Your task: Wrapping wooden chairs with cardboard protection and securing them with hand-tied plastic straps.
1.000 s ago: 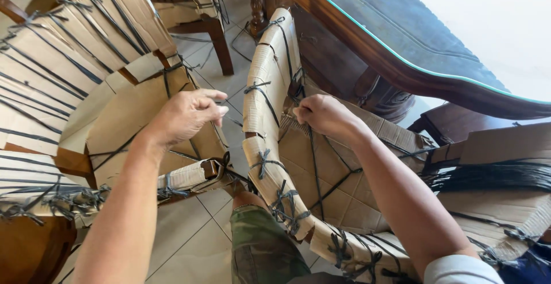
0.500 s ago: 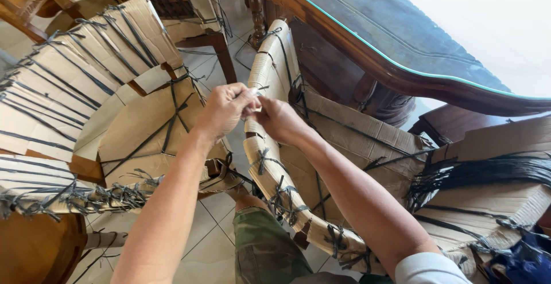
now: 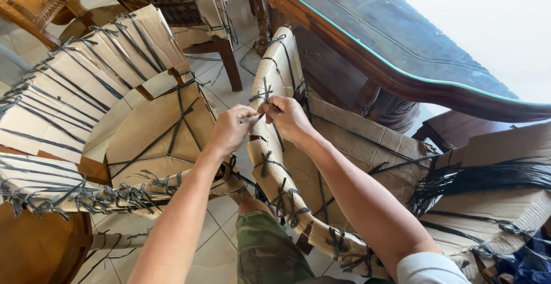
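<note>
Both hands meet at one spot: the left hand [image 3: 232, 129] and the right hand [image 3: 285, 117] each have their fingers pinched shut on a black cord [image 3: 265, 93] that is knotted around the cardboard-wrapped chair arm [image 3: 274, 163], the fingertips of the two hands almost touching. The strand itself is thin and partly hidden by the fingers, so which end each hand has is hard to tell. The arm curves from the top of the chair down toward the person, bound at intervals by more black ties. To its right lies the same chair's seat, covered in cardboard sheets [image 3: 350, 146] crossed by cords. To the left stands a second wrapped chair [image 3: 115, 112], its back and seat also in cardboard and cord. Below the hands the person's knee in green shorts [image 3: 264, 249] shows above the tiled floor [image 3: 218, 249]. A wooden bench with a glass top [image 3: 402, 37] runs along the upper right.
</note>
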